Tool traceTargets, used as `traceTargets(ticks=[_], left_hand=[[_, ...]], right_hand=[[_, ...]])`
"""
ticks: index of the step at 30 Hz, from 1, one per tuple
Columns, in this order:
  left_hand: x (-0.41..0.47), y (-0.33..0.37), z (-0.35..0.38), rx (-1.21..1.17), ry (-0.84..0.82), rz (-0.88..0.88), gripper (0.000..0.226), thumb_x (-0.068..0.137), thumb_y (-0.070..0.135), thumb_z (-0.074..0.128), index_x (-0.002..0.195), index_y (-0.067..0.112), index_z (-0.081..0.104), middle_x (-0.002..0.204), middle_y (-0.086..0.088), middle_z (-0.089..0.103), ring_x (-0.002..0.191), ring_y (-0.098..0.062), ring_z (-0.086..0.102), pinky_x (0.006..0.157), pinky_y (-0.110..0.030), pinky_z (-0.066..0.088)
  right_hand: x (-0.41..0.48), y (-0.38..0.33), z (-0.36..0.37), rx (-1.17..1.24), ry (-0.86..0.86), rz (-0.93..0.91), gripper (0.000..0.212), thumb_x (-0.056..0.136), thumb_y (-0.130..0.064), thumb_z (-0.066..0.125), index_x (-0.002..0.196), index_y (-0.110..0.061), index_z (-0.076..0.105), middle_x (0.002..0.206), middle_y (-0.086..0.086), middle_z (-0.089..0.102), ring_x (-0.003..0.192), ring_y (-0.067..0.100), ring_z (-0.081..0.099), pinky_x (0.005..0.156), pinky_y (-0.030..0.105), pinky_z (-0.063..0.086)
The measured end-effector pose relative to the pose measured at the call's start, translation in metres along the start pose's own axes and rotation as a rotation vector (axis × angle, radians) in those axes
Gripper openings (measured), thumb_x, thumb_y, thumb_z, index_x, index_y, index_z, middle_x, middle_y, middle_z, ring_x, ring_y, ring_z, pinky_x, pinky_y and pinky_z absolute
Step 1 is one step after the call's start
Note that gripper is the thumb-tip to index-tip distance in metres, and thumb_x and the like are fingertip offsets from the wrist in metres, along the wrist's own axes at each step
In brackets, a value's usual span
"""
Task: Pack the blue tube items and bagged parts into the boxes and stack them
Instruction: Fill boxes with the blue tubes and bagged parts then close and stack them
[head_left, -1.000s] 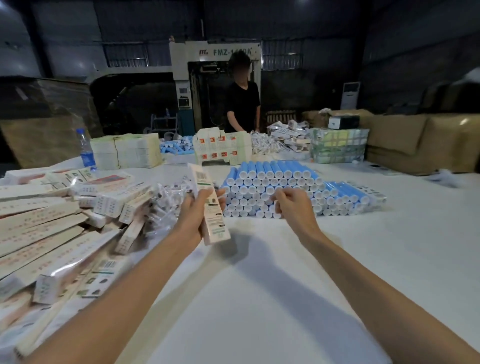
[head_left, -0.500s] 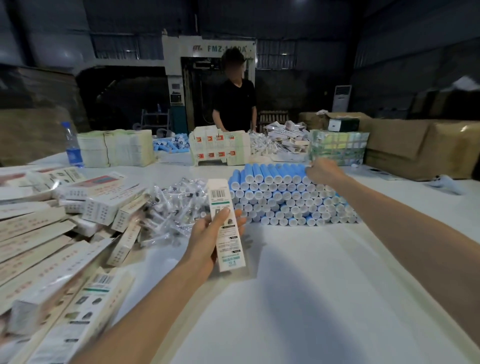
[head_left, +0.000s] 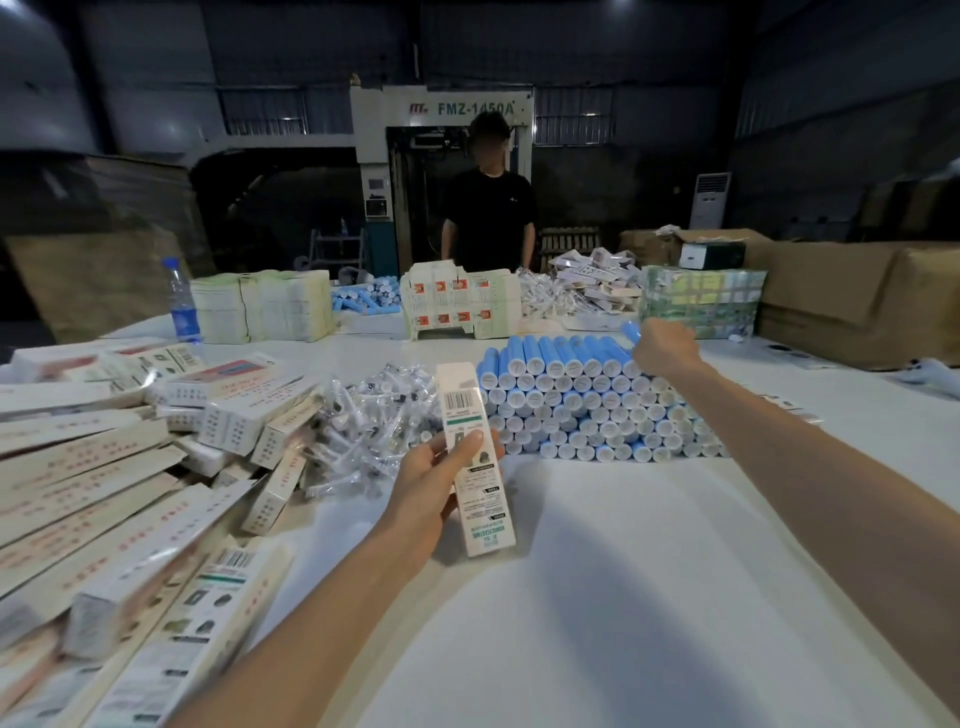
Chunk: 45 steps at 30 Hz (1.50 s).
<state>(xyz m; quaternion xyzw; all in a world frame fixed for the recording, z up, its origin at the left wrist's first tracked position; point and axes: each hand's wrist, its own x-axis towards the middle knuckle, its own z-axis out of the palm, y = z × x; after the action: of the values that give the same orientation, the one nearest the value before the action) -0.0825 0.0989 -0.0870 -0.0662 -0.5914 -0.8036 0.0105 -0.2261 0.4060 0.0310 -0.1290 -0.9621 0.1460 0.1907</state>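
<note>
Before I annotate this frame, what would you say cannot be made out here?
Head view:
- Blue tube: only its tip shows; the right hand hides the rest.
- Held box: small print blurred; the left hand covers part of it.
- Bagged parts: contents too small to tell.
- Box pile: cut off by left edge.

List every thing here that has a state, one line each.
tube stack, lying in tidy rows, white ends toward the camera
right hand, grips a blue tube above the tube stack
blue tube, held, mostly hidden in the grip
left hand, grips the white box
white box, held up, tilted; flaps unclear
bagged parts, loose heap
box pile, jumbled
water bottle, upright, capped
</note>
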Motion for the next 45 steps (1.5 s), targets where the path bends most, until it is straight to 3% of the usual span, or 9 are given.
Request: traceTargets(ticks=[4, 11, 15, 18, 24, 32, 38, 42, 45], left_hand=[[-0.006, 0.005, 0.001, 0.026, -0.041, 0.022, 0.039, 0.087, 0.033, 0.082, 0.123, 0.018, 0.076, 0.118, -0.012, 0.080, 0.114, -0.030, 0.076, 0.097, -0.046, 0.059], [-0.013, 0.011, 0.010, 0.109, -0.130, 0.022, 0.050, 0.081, 0.027, 0.090, 0.126, 0.012, 0.072, 0.114, -0.012, 0.081, 0.110, -0.028, 0.078, 0.079, -0.030, 0.064], [-0.021, 0.012, 0.017, 0.130, -0.168, 0.041, 0.048, 0.085, 0.022, 0.090, 0.128, 0.008, 0.072, 0.117, -0.014, 0.080, 0.112, -0.031, 0.077, 0.085, -0.035, 0.065], [-0.026, 0.012, 0.019, 0.153, -0.175, 0.049, 0.044, 0.090, 0.020, 0.086, 0.129, 0.006, 0.072, 0.118, -0.015, 0.079, 0.113, -0.033, 0.076, 0.097, -0.047, 0.062], [-0.030, 0.016, 0.020, 0.197, -0.153, 0.065, 0.040, 0.091, 0.024, 0.085, 0.126, 0.011, 0.074, 0.115, -0.015, 0.080, 0.111, -0.035, 0.076, 0.100, -0.050, 0.061], [-0.033, 0.017, 0.022, 0.266, -0.061, 0.061, 0.026, 0.100, 0.029, 0.075, 0.123, 0.018, 0.071, 0.108, -0.009, 0.082, 0.106, -0.032, 0.077, 0.099, -0.051, 0.061], [-0.032, 0.022, -0.023, 0.333, 0.166, 0.083, 0.025, 0.110, 0.030, 0.057, 0.133, 0.022, 0.061, 0.115, -0.001, 0.078, 0.101, -0.017, 0.076, 0.080, -0.035, 0.060], [-0.029, 0.023, -0.062, 0.264, 0.444, 0.118, 0.026, 0.112, 0.032, 0.054, 0.136, 0.021, 0.056, 0.115, -0.007, 0.073, 0.102, -0.025, 0.073, 0.078, -0.039, 0.056], [-0.026, 0.023, -0.072, 0.253, 0.539, 0.145, 0.021, 0.113, 0.028, 0.052, 0.131, 0.020, 0.058, 0.109, -0.007, 0.074, 0.095, -0.023, 0.072, 0.076, -0.038, 0.056]], right_hand=[[-0.019, 0.008, -0.020, 0.463, 0.076, 0.113, 0.045, 0.106, -0.005, 0.047, 0.147, 0.005, 0.033, 0.101, 0.019, 0.057, 0.083, 0.030, 0.058, 0.064, 0.038, 0.040], [-0.133, -0.034, -0.049, 1.534, -0.210, -0.330, 0.061, 0.104, -0.007, 0.059, 0.149, -0.026, 0.024, 0.121, 0.012, 0.070, 0.109, 0.020, 0.074, 0.092, 0.036, 0.061], [-0.157, -0.067, -0.046, 1.391, -0.183, -0.457, 0.105, 0.096, -0.005, 0.071, 0.157, -0.048, -0.003, 0.122, 0.013, 0.069, 0.108, 0.025, 0.075, 0.090, 0.041, 0.063], [-0.158, -0.075, -0.038, 1.254, -0.167, -0.430, 0.110, 0.095, -0.007, 0.070, 0.156, -0.055, -0.008, 0.126, 0.014, 0.065, 0.103, 0.029, 0.074, 0.089, 0.047, 0.063], [-0.145, -0.071, -0.034, 0.906, -0.266, -0.457, 0.068, 0.091, -0.031, 0.071, 0.142, -0.051, 0.031, 0.101, 0.013, 0.074, 0.084, 0.018, 0.071, 0.075, 0.038, 0.052], [-0.159, -0.080, -0.007, 0.356, -0.210, -0.643, 0.038, 0.107, -0.041, 0.048, 0.141, -0.025, 0.048, 0.118, -0.001, 0.058, 0.102, 0.020, 0.059, 0.089, 0.048, 0.052], [-0.168, -0.091, 0.036, 0.547, -0.007, -0.617, 0.027, 0.109, -0.026, 0.049, 0.132, -0.018, 0.061, 0.113, -0.003, 0.061, 0.095, 0.014, 0.060, 0.083, 0.036, 0.052], [-0.178, -0.139, 0.078, 0.474, -0.190, -0.718, 0.019, 0.104, -0.009, 0.052, 0.117, -0.010, 0.066, 0.107, 0.006, 0.071, 0.090, 0.017, 0.064, 0.072, 0.027, 0.048], [-0.195, -0.168, 0.111, 0.407, -0.275, -0.762, 0.020, 0.103, -0.016, 0.059, 0.121, -0.009, 0.064, 0.120, 0.009, 0.066, 0.104, 0.023, 0.064, 0.084, 0.030, 0.053]])
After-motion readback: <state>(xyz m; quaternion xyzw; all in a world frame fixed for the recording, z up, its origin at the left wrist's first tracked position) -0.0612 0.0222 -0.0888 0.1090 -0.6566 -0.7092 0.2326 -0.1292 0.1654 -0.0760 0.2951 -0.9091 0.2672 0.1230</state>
